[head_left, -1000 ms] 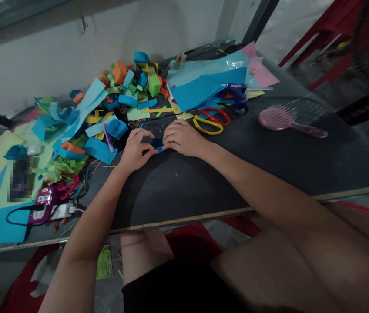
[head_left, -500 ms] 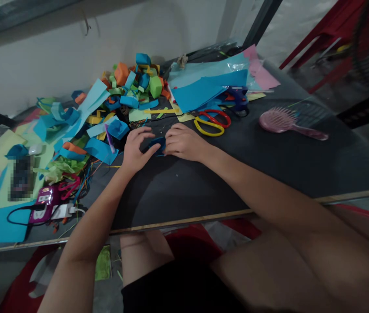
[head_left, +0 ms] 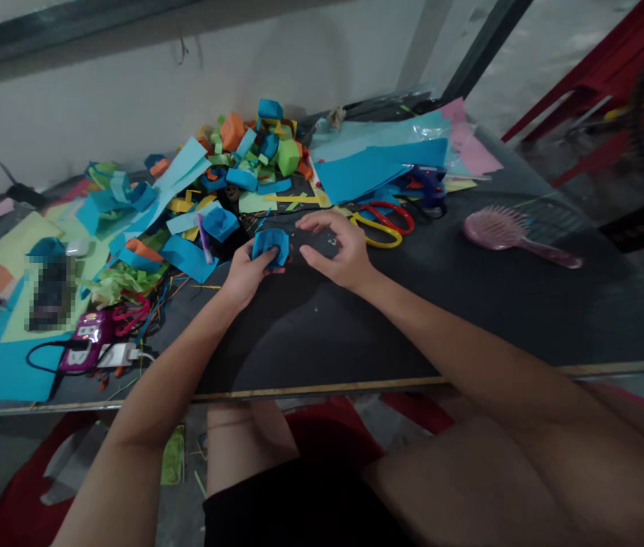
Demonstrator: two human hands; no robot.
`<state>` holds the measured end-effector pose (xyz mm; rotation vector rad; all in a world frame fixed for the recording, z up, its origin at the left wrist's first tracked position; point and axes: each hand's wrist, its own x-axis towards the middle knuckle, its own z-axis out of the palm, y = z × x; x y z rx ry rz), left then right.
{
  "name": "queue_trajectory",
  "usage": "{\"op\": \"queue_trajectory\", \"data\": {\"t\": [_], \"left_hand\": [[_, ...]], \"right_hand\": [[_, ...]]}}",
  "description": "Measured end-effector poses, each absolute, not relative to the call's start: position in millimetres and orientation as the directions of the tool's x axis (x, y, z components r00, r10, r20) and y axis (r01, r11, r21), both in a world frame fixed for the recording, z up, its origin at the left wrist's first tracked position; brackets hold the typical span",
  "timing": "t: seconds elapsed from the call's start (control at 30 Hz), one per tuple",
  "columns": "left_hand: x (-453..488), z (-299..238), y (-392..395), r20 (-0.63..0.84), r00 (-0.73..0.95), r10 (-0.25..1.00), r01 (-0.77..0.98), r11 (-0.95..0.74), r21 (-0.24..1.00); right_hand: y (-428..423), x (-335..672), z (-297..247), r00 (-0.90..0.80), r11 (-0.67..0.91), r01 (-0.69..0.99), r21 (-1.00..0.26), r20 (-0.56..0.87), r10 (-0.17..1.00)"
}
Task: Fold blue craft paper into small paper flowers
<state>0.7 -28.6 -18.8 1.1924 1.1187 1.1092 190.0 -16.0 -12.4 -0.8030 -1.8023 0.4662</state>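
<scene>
A small blue folded paper piece [head_left: 272, 245] is held up over the dark tabletop [head_left: 322, 342]. My left hand [head_left: 249, 272] grips it, thumb on the near face and fingers behind. To its right, my right hand [head_left: 340, 251] is apart from the paper, its thumb and fingers curved and spread with a gap between them. Just beyond the right hand lie scissors [head_left: 379, 237] with one yellow and one red handle loop. Left of my left hand rests a flat blue paper sheet [head_left: 190, 257] with a purple strip [head_left: 204, 239] on it.
A heap of folded coloured paper pieces [head_left: 242, 156] stands by the wall. Blue sheets [head_left: 361, 173] and a hot-glue-gun-like blue tool [head_left: 429, 186] lie behind the scissors. A pink hairbrush [head_left: 496, 228] is at right. A phone [head_left: 49, 295], a purple device [head_left: 87, 342] and cables are at left.
My right hand has come off the blue paper and opened to the right. My left hand now holds the paper raised and turned, where both hands were on it low at the table.
</scene>
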Motion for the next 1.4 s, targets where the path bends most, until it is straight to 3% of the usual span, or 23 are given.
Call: {"op": "queue_trajectory", "data": {"t": [0.17,0.23,0.33,0.47,0.6,0.83,1.0,1.13,1.27,1.33,1.4], "left_hand": [[3,-29,-30,0.077,0.077,0.994,0.037,-0.080,0.996],[4,-30,-31,0.188,0.086,0.978,0.186,-0.202,0.962],[3,-24,-36,0.365,0.127,0.922,0.437,-0.382,0.814],[2,-16,-41,0.429,0.074,0.900,0.597,-0.384,0.704],[1,-18,-40,0.454,0.010,0.891,0.620,-0.362,0.696],[3,-20,-42,0.467,0.090,0.880,0.565,-0.431,0.703],[6,-22,-43,0.500,0.085,0.862,0.610,-0.442,0.658],[9,-20,-48,0.574,0.128,0.809,0.671,-0.497,0.550],[7,-17,-51,0.647,0.287,0.706,0.755,-0.583,0.301],[6,-16,-51,0.619,0.378,0.688,0.766,-0.608,0.208],[5,-17,-50,0.566,0.399,0.721,0.784,-0.589,0.199]], "right_hand": [[-21,175,-20,-0.171,0.512,0.293,-0.808,0.482,0.859],[-23,174,-20,-0.133,0.520,0.374,-0.768,0.510,0.850],[-25,175,-17,-0.124,0.598,0.489,-0.635,0.628,0.768],[-27,176,-15,-0.193,0.644,0.526,-0.555,0.659,0.727],[-30,174,-14,-0.208,0.609,0.577,-0.544,0.624,0.753],[-32,177,-8,-0.277,0.444,0.783,-0.436,0.394,0.876],[-34,175,-6,-0.259,0.399,0.826,-0.398,0.361,0.896],[-33,177,-9,-0.277,0.424,0.833,-0.356,0.395,0.876],[-33,179,-7,-0.342,0.473,0.841,-0.262,0.420,0.841],[-33,179,-3,-0.374,0.464,0.860,-0.211,0.359,0.855],[-32,178,2,-0.402,0.450,0.878,-0.166,0.256,0.879]]}}
